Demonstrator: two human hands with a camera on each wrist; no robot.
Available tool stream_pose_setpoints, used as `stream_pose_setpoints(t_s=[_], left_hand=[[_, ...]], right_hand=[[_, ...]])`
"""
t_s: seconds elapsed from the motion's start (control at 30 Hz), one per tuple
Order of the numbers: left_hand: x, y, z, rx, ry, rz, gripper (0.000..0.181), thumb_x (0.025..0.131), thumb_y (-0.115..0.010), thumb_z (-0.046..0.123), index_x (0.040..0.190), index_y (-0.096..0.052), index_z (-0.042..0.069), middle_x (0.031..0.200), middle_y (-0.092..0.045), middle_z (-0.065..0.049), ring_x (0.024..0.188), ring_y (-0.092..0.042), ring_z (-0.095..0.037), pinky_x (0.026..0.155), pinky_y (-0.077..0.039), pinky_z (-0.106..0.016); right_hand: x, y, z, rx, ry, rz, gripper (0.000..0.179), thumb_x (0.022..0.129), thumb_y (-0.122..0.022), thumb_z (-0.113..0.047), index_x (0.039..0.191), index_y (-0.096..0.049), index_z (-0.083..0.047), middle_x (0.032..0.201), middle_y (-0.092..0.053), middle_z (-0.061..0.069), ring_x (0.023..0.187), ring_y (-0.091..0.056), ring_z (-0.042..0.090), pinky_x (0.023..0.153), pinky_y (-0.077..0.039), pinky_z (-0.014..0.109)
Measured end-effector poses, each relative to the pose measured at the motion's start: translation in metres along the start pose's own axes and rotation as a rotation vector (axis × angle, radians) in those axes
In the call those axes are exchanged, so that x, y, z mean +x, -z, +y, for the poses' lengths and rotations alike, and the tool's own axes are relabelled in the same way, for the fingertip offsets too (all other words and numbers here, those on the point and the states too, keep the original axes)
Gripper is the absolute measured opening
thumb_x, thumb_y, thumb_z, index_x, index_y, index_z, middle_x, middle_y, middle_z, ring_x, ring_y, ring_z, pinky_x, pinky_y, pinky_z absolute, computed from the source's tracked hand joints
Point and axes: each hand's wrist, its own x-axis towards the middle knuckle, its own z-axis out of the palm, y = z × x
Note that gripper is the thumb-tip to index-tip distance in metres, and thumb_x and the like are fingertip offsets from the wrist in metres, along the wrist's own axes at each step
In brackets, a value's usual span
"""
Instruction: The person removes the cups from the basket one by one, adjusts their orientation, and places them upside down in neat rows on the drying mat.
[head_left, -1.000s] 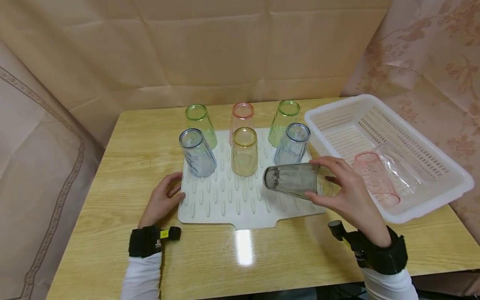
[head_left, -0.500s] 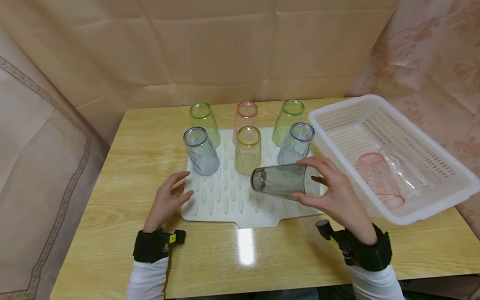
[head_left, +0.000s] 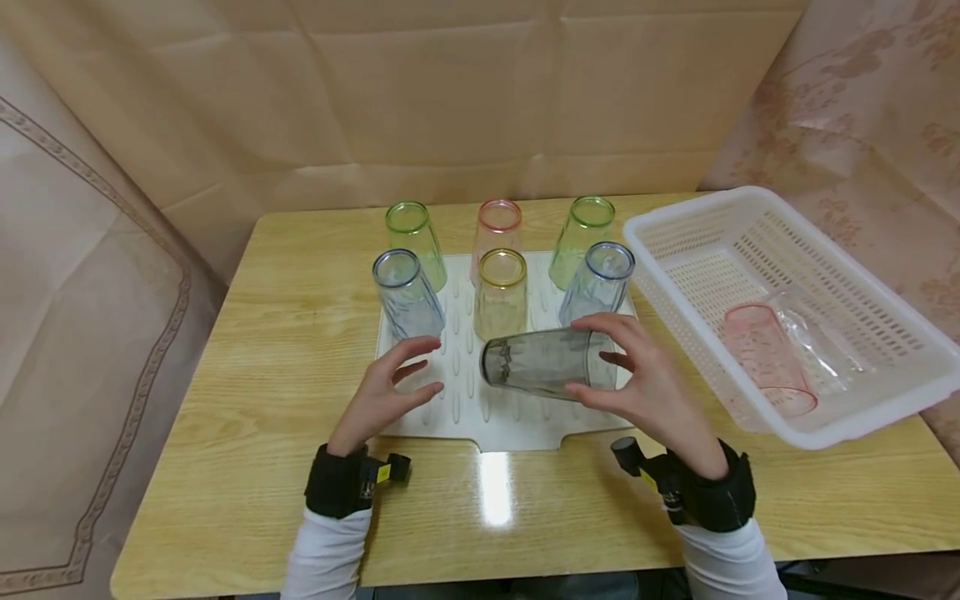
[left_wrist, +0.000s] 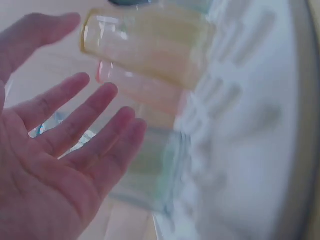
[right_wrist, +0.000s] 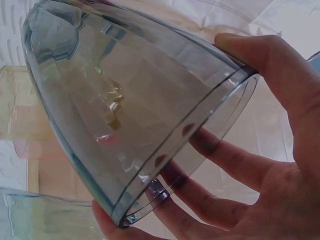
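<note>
A grey drinking glass (head_left: 536, 363) lies sideways in the air over the white drying mat (head_left: 517, 439), its closed end pointing left. My right hand (head_left: 648, 387) grips it round the open end; the right wrist view shows thumb and fingers at the rim of the glass (right_wrist: 125, 100). Over the mat's left part, my left hand (head_left: 386, 398) holds nothing, fingers spread and apart from the grey glass. Upside down on the mat stand a blue glass (head_left: 408, 298), a yellow glass (head_left: 501, 308) and another blue glass (head_left: 596, 287) in the front row.
Behind them stand a green glass (head_left: 423, 246), a pink glass (head_left: 495, 237) and a second green glass (head_left: 577, 250), also upside down. At right, a white basket (head_left: 825, 242) holds a pink glass (head_left: 772, 358) and a clear glass (head_left: 817, 342), both lying down.
My right hand has carried the grey glass leftward across the mat. My left hand has left the mat's left edge and moved right, toward the glass.
</note>
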Motion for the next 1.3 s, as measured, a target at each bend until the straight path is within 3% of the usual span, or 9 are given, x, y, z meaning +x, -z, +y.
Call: stream_pose_setpoints(t_s=[0.17,0.33,0.6,0.73,0.93,1.1,1.3], left_hand=[[0.011,-0.011,0.010,-0.015,-0.082,-0.040,0.060,0.080,-0.076,-0.003,0.134,-0.049,-0.001,0.135,-0.050,-0.018,0.127,-0.043,-0.038,0.103,-0.039,-0.042],[0.023,-0.023,0.016,-0.038,-0.136,-0.085,0.067,0.077,-0.077,-0.007,0.136,-0.047,-0.002,0.137,-0.047,-0.021,0.129,-0.042,-0.032,0.103,-0.039,-0.040],[0.033,-0.038,0.012,-0.093,-0.094,-0.138,0.074,0.078,-0.077,-0.004,0.143,-0.041,0.005,0.145,-0.041,-0.011,0.132,-0.039,-0.026,0.104,-0.034,-0.051],[0.034,-0.041,0.011,-0.139,-0.080,-0.161,0.076,0.079,-0.078,0.002,0.144,-0.040,0.008,0.145,-0.040,-0.006,0.129,-0.041,-0.023,0.101,-0.038,-0.049],[0.035,-0.043,0.011,-0.212,-0.128,-0.196,0.076,0.081,-0.080,0.018,0.144,-0.040,0.007,0.145,-0.040,-0.012,0.125,-0.043,-0.025,0.096,-0.042,-0.037],[0.035,-0.043,0.014,-0.224,-0.178,-0.196,0.073,0.082,-0.079,0.026,0.141,-0.042,0.005,0.140,-0.047,-0.013,0.124,-0.045,-0.026,0.100,-0.039,-0.038],[0.034,-0.040,0.017,-0.197,-0.166,-0.193,0.066,0.082,-0.079,0.013,0.138,-0.045,0.004,0.136,-0.049,-0.012,0.116,-0.048,-0.026,0.094,-0.044,-0.036]], right_hand=[[0.002,-0.002,0.001,0.035,-0.006,0.005,0.061,0.071,-0.085,-0.005,0.126,-0.059,-0.008,0.127,-0.054,0.007,0.116,-0.048,0.020,0.082,-0.053,0.049],[0.002,-0.004,0.002,0.073,-0.019,0.006,0.060,0.072,-0.085,-0.004,0.126,-0.059,-0.007,0.126,-0.055,0.005,0.115,-0.050,0.020,0.083,-0.053,0.047],[0.001,-0.007,0.000,0.177,-0.059,0.000,0.060,0.073,-0.084,-0.004,0.127,-0.058,-0.010,0.127,-0.054,0.003,0.114,-0.050,0.018,0.085,-0.052,0.047],[0.000,-0.008,-0.001,0.247,-0.083,-0.013,0.060,0.074,-0.083,-0.002,0.127,-0.057,-0.009,0.127,-0.052,0.003,0.113,-0.049,0.020,0.088,-0.051,0.045],[-0.001,-0.007,-0.002,0.304,-0.096,-0.031,0.062,0.075,-0.081,0.001,0.129,-0.055,-0.009,0.129,-0.050,0.004,0.114,-0.047,0.020,0.091,-0.049,0.043],[-0.001,-0.008,0.003,0.354,-0.110,-0.048,0.064,0.076,-0.080,0.003,0.132,-0.052,-0.007,0.131,-0.049,0.005,0.120,-0.044,0.021,0.093,-0.046,0.050],[-0.002,-0.013,0.015,0.440,-0.117,-0.078,0.064,0.078,-0.075,0.006,0.135,-0.047,-0.003,0.134,-0.046,0.010,0.124,-0.041,0.025,0.094,-0.043,0.053]])
